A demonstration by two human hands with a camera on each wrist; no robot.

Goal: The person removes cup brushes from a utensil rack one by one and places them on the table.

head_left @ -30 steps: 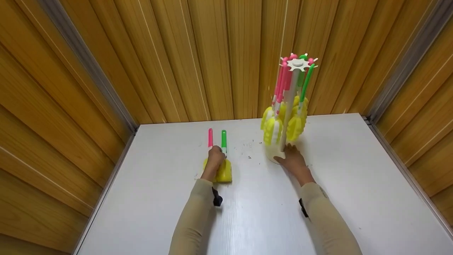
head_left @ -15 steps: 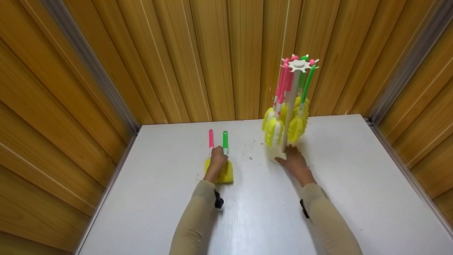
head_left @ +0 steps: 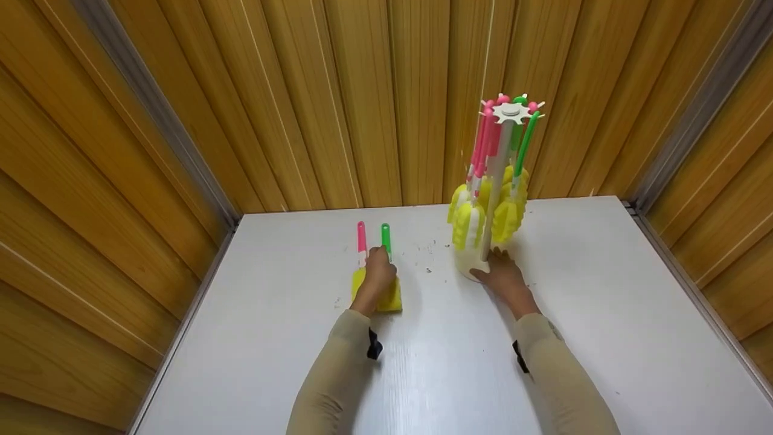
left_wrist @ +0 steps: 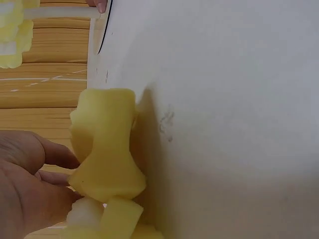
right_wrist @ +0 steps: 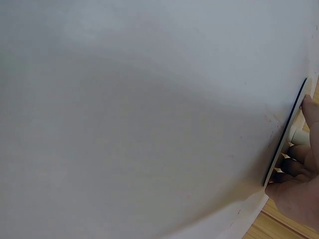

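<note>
1. Green-handled brush [head_left: 386, 234] is on the desk [head_left: 423, 368] right under the left hand [head_left: 380, 272], long axis pointing roughly away from the person, handle end out past the knuckles. Left's easily the nearer hand.
2. Pink-handled brush [head_left: 362, 237] lies just beside it, about parallel.
3. Right hand [head_left: 507, 279] is spread over the base [head_left: 467, 258] of the upright brush stand [head_left: 497, 172], thumb out sideways.
4. Left hand hides the green one's neck, and a yellow sponge head [left_wrist: 107, 144] blocks its fingertips up close, so can't tell if it's gripping or only touching.
</note>
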